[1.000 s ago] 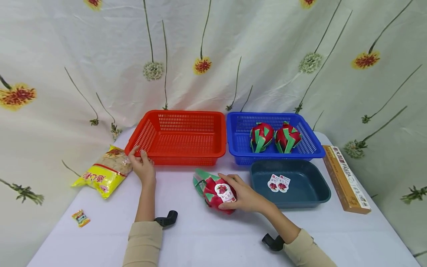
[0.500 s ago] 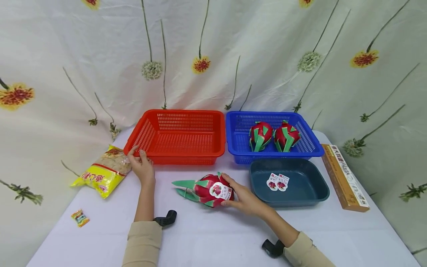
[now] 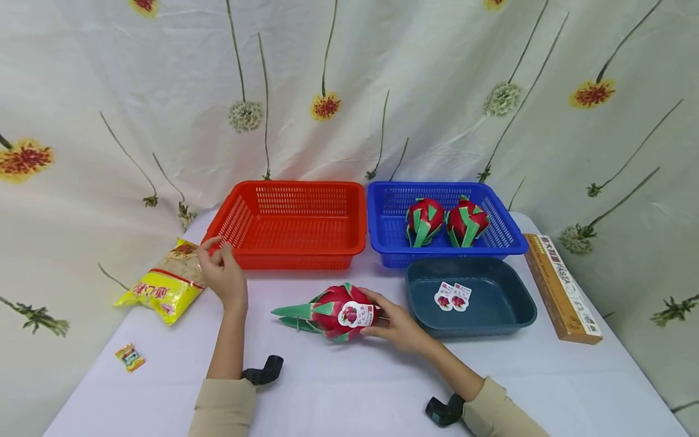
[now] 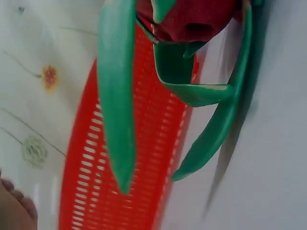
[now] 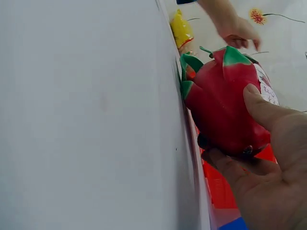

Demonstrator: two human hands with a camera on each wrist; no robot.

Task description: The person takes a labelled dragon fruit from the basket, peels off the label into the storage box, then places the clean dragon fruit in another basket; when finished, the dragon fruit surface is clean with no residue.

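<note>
In the head view my right hand (image 3: 397, 323) grips the rounded end of a dragon fruit (image 3: 329, 303) with long green leaves pointing left. A white label (image 3: 356, 314) with a fruit picture is on its side. The right wrist view has my thumb across the red skin (image 5: 223, 105) and fingers beneath. My left hand (image 3: 225, 276) is raised near the front left corner of the red basket (image 3: 303, 261), fingers loosely bent and holding nothing. The left wrist view is filled by green leaves (image 4: 117, 96) of the fruit, with the red basket behind.
Two more dragon fruits (image 3: 425, 220) lie in a blue basket (image 3: 453, 250). In front of it, a dark tray (image 3: 491, 303) holds two labels (image 3: 452, 297). A pasta box (image 3: 565, 288) is at right; a yellow bag (image 3: 166, 285) and a small packet (image 3: 130, 357) are at left.
My right hand has turned the dragon fruit, so its leaves now stretch left and its label faces up toward me. My left hand has come away from the red basket's rim, slightly leftward.
</note>
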